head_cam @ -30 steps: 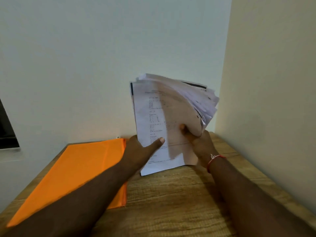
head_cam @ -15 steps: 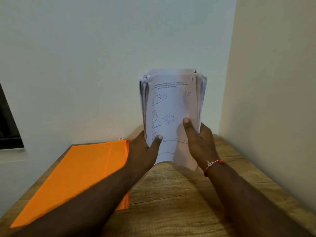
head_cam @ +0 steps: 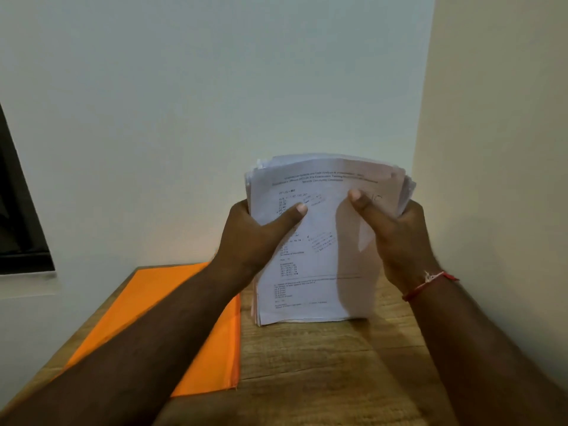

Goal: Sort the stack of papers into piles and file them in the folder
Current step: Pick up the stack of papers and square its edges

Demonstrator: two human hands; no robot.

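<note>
Left grip (head_cam: pixel 255 238) held the left edge of the paper stack (head_cam: pixel 319 265), with its thumb (head_cam: pixel 295 210) pressed flat across the front sheet and its fingers wrapped behind, out of view. Right grip (head_cam: pixel 396 238) did the same on the right edge: its thumb (head_cam: pixel 356 198) lay on the front and its fingers curled round the back. Both were closed on the stack, and neither hand was free. The stack stood roughly upright, long side vertical, with its printed face toward the camera. Its top edge bowed forward a little, and the sheets were fanned slightly at the upper right corner. The print was too blurred to read, though some red marks showed mid-page. The lower edge sat down at the wooden bench (head_cam: pixel 307 358); I could not tell whether it touched or hung just above. The stack was right of centre on the bench, near the wall corner. The orange folder (head_cam: pixel 147 302) lay flat and closed on the left part of the bench, just beside the stack's lower left corner, with the left forearm crossing over it. A red thread bracelet (head_cam: pixel 430 282) was on the right wrist. A dark window frame (head_cam: pixel 18 210) showed at the far left.
</note>
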